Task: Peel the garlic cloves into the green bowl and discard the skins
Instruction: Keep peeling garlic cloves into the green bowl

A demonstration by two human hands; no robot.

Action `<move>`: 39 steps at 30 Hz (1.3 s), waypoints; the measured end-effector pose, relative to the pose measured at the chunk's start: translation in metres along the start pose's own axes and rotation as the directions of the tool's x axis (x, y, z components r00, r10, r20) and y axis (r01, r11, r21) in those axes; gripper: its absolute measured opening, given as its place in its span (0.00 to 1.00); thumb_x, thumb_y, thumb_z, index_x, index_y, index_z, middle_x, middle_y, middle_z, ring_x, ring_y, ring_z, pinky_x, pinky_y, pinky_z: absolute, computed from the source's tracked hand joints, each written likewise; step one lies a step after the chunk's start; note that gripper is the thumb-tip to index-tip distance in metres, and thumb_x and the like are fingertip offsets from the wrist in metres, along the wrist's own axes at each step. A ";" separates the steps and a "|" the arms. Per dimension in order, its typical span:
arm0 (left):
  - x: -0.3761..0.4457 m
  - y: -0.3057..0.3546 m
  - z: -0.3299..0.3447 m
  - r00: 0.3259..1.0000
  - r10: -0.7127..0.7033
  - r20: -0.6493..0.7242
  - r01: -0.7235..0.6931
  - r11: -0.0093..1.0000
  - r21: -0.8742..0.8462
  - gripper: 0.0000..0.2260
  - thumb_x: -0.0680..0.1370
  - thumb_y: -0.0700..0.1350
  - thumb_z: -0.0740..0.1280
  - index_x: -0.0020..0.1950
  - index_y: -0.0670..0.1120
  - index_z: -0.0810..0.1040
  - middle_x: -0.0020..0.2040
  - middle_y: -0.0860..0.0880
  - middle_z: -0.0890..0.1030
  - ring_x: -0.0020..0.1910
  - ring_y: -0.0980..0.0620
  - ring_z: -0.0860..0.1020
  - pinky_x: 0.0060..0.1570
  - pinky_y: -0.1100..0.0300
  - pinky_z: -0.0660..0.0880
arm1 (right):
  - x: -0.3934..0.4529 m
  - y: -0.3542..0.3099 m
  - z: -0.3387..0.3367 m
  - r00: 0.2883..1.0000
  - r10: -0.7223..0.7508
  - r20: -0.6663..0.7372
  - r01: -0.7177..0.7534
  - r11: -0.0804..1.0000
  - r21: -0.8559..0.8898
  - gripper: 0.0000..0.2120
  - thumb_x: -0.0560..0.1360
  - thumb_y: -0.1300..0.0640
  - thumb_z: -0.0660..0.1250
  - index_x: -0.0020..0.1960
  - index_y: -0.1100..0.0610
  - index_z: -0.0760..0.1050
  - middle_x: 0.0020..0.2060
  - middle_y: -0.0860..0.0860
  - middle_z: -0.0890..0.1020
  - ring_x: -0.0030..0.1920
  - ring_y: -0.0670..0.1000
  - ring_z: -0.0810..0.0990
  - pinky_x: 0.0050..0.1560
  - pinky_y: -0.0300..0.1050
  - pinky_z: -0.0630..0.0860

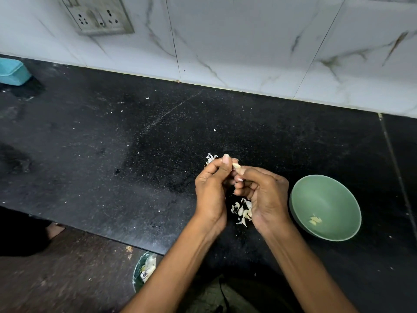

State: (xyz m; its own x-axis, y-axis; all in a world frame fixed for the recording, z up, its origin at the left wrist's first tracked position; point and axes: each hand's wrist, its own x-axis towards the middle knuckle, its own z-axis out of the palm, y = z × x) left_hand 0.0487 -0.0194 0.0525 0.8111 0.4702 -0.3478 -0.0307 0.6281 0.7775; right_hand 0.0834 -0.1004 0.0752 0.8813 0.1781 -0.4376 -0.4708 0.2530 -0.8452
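Two hands meet over the dark surface (135,143), working a single garlic clove (236,165) held between them. The right hand (264,195) pinches the clove at its fingertips, and the left hand (211,188) has its fingers curled in with the thumb raised against the clove's tip, apparently picking at the skin. So the step in hand looks like stripping this clove.

The green bowl (325,190) stands on the surface just right of the right hand, with a few pale peeled cloves (315,220) lying in its bottom. Loose skins (242,212) are scattered on the surface between the wrists, and another small tuft of skin (211,158) lies beyond the left hand.

Once bare, the clove needs a short carry rightward and a drop into the bowl; the skins then want gathering. A bin (144,267) on the floor below the surface edge, already holding scraps, seems the likely place.

How much skin remains on the clove is too small to tell. The lower fingers of both hands hide one another, and any unpeeled cloves cannot be picked out from the skins.
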 end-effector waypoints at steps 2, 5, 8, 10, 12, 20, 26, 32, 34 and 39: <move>0.002 0.003 -0.003 0.999 -0.047 0.027 0.047 0.999 0.027 0.10 0.78 0.48 0.69 0.46 0.41 0.81 0.34 0.44 0.76 0.31 0.52 0.73 0.31 0.61 0.70 | 0.000 0.000 -0.002 0.999 -0.033 -0.003 0.032 0.999 -0.028 0.05 0.72 0.73 0.69 0.42 0.68 0.84 0.30 0.60 0.82 0.26 0.51 0.77 0.26 0.40 0.75; 0.008 0.006 -0.010 0.987 -0.150 0.057 0.146 0.986 0.077 0.11 0.80 0.49 0.66 0.49 0.42 0.82 0.37 0.44 0.78 0.35 0.51 0.76 0.38 0.58 0.72 | 0.002 -0.001 -0.006 0.997 -0.074 -0.012 0.073 0.993 -0.092 0.07 0.73 0.74 0.69 0.40 0.67 0.83 0.28 0.58 0.81 0.24 0.50 0.77 0.25 0.40 0.76; 0.011 0.011 -0.017 0.965 -0.249 0.078 0.242 0.966 0.087 0.18 0.83 0.51 0.60 0.60 0.40 0.83 0.44 0.47 0.81 0.43 0.52 0.78 0.43 0.58 0.71 | 0.006 -0.001 -0.010 0.992 -0.121 -0.024 0.115 0.980 -0.161 0.08 0.73 0.74 0.69 0.39 0.66 0.84 0.27 0.57 0.81 0.24 0.51 0.77 0.24 0.41 0.76; 0.011 0.011 -0.020 0.971 -0.233 0.050 0.224 0.965 0.137 0.17 0.83 0.51 0.60 0.63 0.43 0.82 0.47 0.49 0.82 0.44 0.52 0.78 0.42 0.59 0.70 | 0.010 -0.002 -0.013 0.987 -0.156 -0.034 0.145 0.964 -0.222 0.07 0.73 0.73 0.70 0.39 0.66 0.84 0.28 0.58 0.81 0.24 0.51 0.77 0.24 0.42 0.76; 0.010 0.008 -0.021 0.993 -0.116 0.008 0.111 0.962 0.250 0.12 0.82 0.49 0.64 0.62 0.50 0.84 0.50 0.51 0.84 0.45 0.53 0.78 0.44 0.58 0.71 | 0.013 -0.002 -0.017 0.980 -0.194 -0.039 0.173 0.937 -0.303 0.06 0.72 0.72 0.71 0.39 0.65 0.84 0.28 0.58 0.82 0.24 0.51 0.78 0.25 0.42 0.77; 0.009 0.000 -0.023 0.792 0.542 0.280 -0.574 0.507 0.642 0.08 0.73 0.37 0.77 0.51 0.46 0.87 0.47 0.49 0.81 0.46 0.49 0.80 0.44 0.60 0.76 | 0.010 -0.004 -0.022 0.889 -0.448 0.096 0.404 0.670 -0.623 0.10 0.70 0.64 0.76 0.37 0.50 0.85 0.26 0.48 0.84 0.25 0.48 0.83 0.29 0.52 0.83; 0.011 -0.005 -0.022 0.926 0.344 0.158 -0.373 0.764 0.526 0.04 0.77 0.38 0.73 0.49 0.44 0.87 0.45 0.47 0.86 0.40 0.46 0.83 0.38 0.52 0.80 | 0.008 -0.004 -0.022 0.852 -0.493 0.175 0.492 0.643 -0.587 0.10 0.71 0.64 0.78 0.39 0.50 0.85 0.28 0.46 0.84 0.25 0.47 0.83 0.28 0.49 0.82; 0.009 0.000 -0.014 0.981 0.172 0.095 -0.192 0.938 0.287 0.06 0.80 0.36 0.68 0.48 0.38 0.85 0.37 0.43 0.81 0.32 0.50 0.76 0.34 0.60 0.76 | 0.011 -0.003 -0.023 0.881 -0.435 0.185 0.470 0.767 -0.437 0.11 0.72 0.70 0.74 0.40 0.54 0.86 0.30 0.50 0.85 0.26 0.52 0.83 0.26 0.44 0.79; 0.007 0.003 -0.012 0.991 0.102 0.085 -0.116 0.975 0.192 0.07 0.80 0.36 0.67 0.48 0.37 0.84 0.37 0.44 0.80 0.32 0.53 0.76 0.34 0.63 0.75 | 0.012 -0.003 -0.024 0.875 -0.443 0.196 0.484 0.782 -0.393 0.14 0.72 0.71 0.73 0.40 0.53 0.86 0.30 0.51 0.85 0.26 0.52 0.82 0.26 0.44 0.79; 0.009 0.009 -0.012 0.998 0.020 0.061 -0.022 0.999 0.034 0.09 0.80 0.36 0.64 0.45 0.40 0.84 0.37 0.49 0.78 0.35 0.57 0.74 0.33 0.67 0.74 | 0.019 0.000 -0.030 0.889 -0.427 0.164 0.457 0.825 -0.333 0.11 0.72 0.74 0.72 0.41 0.59 0.86 0.30 0.56 0.84 0.25 0.53 0.81 0.26 0.45 0.79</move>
State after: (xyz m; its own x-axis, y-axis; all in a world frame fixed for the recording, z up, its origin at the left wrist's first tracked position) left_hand 0.0487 -0.0023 0.0504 0.8446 0.4439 -0.2994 -0.0290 0.5963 0.8022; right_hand 0.1013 -0.1258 0.0576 0.9783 0.2059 0.0219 0.0280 -0.0270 -0.9992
